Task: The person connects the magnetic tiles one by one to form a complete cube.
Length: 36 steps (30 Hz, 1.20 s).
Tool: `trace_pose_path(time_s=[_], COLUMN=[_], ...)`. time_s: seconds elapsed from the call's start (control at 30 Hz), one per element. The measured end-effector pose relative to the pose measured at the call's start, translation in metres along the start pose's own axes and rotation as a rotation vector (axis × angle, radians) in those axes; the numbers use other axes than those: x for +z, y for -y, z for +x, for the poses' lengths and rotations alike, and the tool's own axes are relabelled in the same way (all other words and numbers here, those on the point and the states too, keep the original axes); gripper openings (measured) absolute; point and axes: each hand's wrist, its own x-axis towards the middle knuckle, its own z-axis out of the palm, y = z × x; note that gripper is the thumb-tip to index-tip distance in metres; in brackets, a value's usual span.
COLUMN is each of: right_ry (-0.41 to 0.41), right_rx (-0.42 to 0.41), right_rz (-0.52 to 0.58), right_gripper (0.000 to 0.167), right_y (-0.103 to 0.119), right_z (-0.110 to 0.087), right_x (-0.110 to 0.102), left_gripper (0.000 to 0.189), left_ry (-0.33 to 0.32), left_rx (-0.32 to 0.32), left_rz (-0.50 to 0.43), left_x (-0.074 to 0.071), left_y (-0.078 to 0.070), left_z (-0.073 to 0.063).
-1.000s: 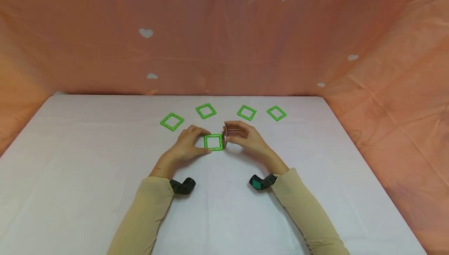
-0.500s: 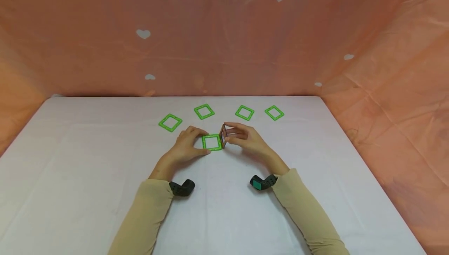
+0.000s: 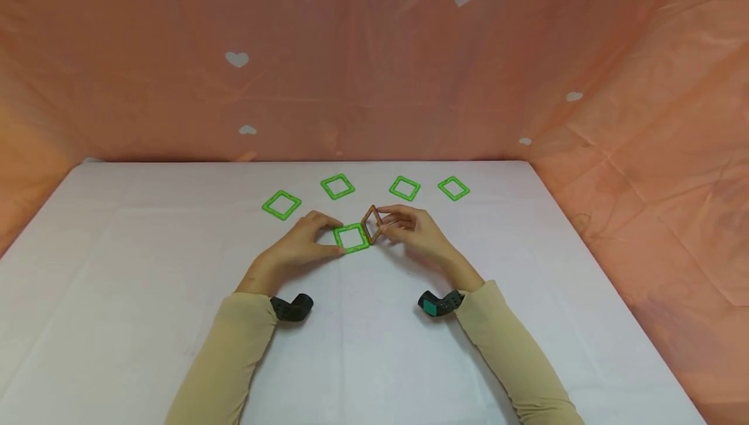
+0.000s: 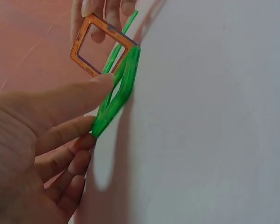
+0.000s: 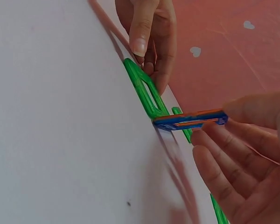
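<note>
My left hand (image 3: 301, 240) pinches a green square magnetic tile (image 3: 357, 249), an open frame, between thumb and fingers. My right hand (image 3: 417, 233) holds a second square tile (image 3: 367, 234) by its far edge between thumb and fingers. This one is orange on one side, with blue-purple along the other side in the right wrist view. It stands tilted up from the green tile's right edge, and the two meet at a corner in the left wrist view, where the orange frame (image 4: 113, 30) faces the camera.
Behind the hands, several green square tiles lie flat in a loose row, among them a left one (image 3: 282, 205) and a right one (image 3: 454, 188). A white cloth (image 3: 339, 360) covers the table. An orange curtain with pale hearts hangs at the back and right side.
The orange tile has turned from nearly edge-on to showing its open face. The green tile has rotated slightly with my left hand, whose wrist has shifted left.
</note>
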Motion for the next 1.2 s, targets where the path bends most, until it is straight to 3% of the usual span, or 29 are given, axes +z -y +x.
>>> trace_pose_path(time_s=[0.27,0.53,1.2], right_ry=[-0.026,-0.038,-0.021], right_rx=[-0.022,-0.035,-0.077], right_rz=[-0.043,-0.055,-0.084], right_gripper=[0.038,0.035,0.029], right_y=[0.0,0.002,0.002], right_z=[0.001,0.005,0.02], right_x=[0.0,0.0,0.0], left_gripper=[0.052,0.069,0.088], left_ry=[-0.032,-0.067,-0.085], left_rx=[0.059,0.094,0.105], left_rz=[0.051,0.091,0.06], left_x=[-0.005,-0.004,-0.001], left_y=[-0.005,-0.009,-0.013], left_z=[-0.001,0.002,0.001])
